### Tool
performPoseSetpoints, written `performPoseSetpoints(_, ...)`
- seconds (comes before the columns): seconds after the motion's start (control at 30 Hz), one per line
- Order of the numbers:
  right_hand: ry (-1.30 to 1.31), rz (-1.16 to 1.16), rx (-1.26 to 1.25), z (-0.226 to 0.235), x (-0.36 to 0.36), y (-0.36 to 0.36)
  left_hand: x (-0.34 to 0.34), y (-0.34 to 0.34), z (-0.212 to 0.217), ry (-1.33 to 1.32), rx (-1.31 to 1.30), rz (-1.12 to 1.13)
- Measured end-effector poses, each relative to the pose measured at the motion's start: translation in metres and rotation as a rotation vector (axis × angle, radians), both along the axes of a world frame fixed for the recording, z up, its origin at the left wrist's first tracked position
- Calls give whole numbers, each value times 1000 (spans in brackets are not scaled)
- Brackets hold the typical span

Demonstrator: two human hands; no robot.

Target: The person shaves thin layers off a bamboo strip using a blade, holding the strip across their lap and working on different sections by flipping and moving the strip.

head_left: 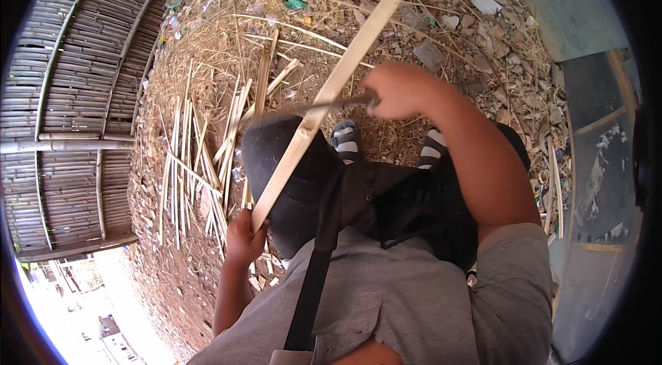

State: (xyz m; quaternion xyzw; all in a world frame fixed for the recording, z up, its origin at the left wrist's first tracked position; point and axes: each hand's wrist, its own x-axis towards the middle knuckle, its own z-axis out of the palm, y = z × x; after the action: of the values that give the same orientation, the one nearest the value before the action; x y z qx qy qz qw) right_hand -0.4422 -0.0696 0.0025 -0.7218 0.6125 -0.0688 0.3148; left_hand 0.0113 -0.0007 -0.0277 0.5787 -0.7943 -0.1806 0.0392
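A long, pale split-bamboo strip (pixel 348 65) slants across my dark-clothed left knee, its far end raised away from me. My left hand (pixel 245 237) is closed around the near end of this strip. In my right hand (pixel 398 91) is the handle of a long-bladed knife (pixel 279 116), blurred by motion. The blade reaches leftward and crosses the strip around its middle, near a node; whether it bites into the bamboo I cannot tell.
Several thin split strips (pixel 183 165) lie heaped on the ground at left. A bamboo-slat panel (pixel 76 68) stands farther left. Rubble and stones (pixel 476 41) cover the ground at far right, beside grey sheet panels (pixel 600 158). My sandalled feet (pixel 346 141) rest ahead of me.
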Motion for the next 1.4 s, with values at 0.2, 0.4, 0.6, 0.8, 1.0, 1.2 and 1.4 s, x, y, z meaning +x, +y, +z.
performPoseSetpoints(0.2, -141, -442, -101, -16, -47, -7, -5, 2, 0, -29, -64, 4)
performPoseSetpoints(0.4, 211, 62, -104, 1, 23, 10, -4, 1, 12, -117, -85, -7)
performPoseSetpoints(0.6, 28, -300, -75, -16, -43, -6, 1, 0, 2, -81, -100, -28)
performPoseSetpoints(0.8, 25, -167, -102, -4, 0, 6, 0, 1, 4, -86, -120, -41)
performPoseSetpoints(1.0, -77, -209, -36, -22, -54, -6, -1, 2, -9, -8, -68, 46)
performPoseSetpoints(1.2, -113, -318, -133, -16, -37, 1, -2, 2, -5, -48, -112, 1)
performPoseSetpoints(1.4, 5, 70, -53, -3, -5, 3, 3, 2, -9, 15, -158, -32)
